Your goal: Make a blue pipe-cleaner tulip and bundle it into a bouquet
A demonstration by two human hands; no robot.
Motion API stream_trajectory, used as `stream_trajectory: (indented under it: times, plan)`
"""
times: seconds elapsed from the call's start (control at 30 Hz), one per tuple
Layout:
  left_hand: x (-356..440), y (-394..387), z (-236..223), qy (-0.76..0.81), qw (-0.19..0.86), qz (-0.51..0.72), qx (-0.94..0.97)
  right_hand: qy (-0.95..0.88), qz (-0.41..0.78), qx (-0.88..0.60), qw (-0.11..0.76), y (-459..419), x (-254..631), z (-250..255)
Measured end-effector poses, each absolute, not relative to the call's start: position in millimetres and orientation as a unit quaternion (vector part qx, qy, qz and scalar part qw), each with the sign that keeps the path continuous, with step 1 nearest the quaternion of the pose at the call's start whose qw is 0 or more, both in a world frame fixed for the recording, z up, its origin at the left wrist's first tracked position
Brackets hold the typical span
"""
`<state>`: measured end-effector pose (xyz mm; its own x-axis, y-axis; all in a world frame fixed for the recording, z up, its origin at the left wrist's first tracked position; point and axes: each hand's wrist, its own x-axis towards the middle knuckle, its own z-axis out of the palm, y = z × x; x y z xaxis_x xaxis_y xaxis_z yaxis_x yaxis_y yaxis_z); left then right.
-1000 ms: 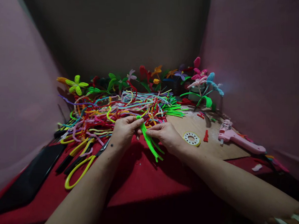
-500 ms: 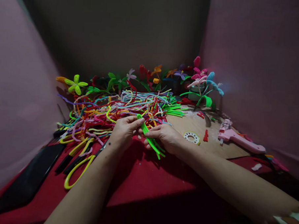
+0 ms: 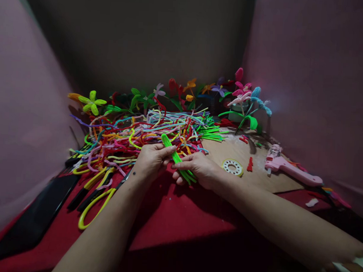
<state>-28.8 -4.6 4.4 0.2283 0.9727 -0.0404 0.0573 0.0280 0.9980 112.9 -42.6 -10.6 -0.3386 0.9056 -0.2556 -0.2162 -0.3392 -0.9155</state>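
Between my two hands is a bunch of bright green pipe cleaners (image 3: 168, 144), laid side by side, with a rounded end at the upper left and loose ends at the lower right. My left hand (image 3: 153, 155) pinches the bunch near its middle between thumb and fingers. Lower down, my right hand (image 3: 200, 165) grips the same bunch, thumb on top and fingertips underneath. Just beyond my hands lies a tangled heap of many-coloured pipe cleaners (image 3: 115, 143), with more green ones (image 3: 213, 133) at its right end.
Yellow-handled scissors (image 3: 82, 220) and pliers (image 3: 90, 184) lie left, beside a black flat object (image 3: 35, 216). A wooden board (image 3: 263, 183) at right carries a white ring-shaped spool (image 3: 232, 167) and a pink glue gun (image 3: 294, 171). Pipe-cleaner flowers (image 3: 92, 103) line the back.
The green bunch has slid up and to the left through my fingers. More of its rounded end shows above my left thumb, and less hangs below my right hand.
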Motion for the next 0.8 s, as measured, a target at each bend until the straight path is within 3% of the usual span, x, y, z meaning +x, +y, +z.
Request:
stream_trajectory:
  times: [0.8]
  plan:
    - [-28.8, -3.3, 9.8, 0.449, 0.565, 0.469, 0.509, -0.428, 0.737, -0.351, 0.389, -42.2, 114.3, -13.0]
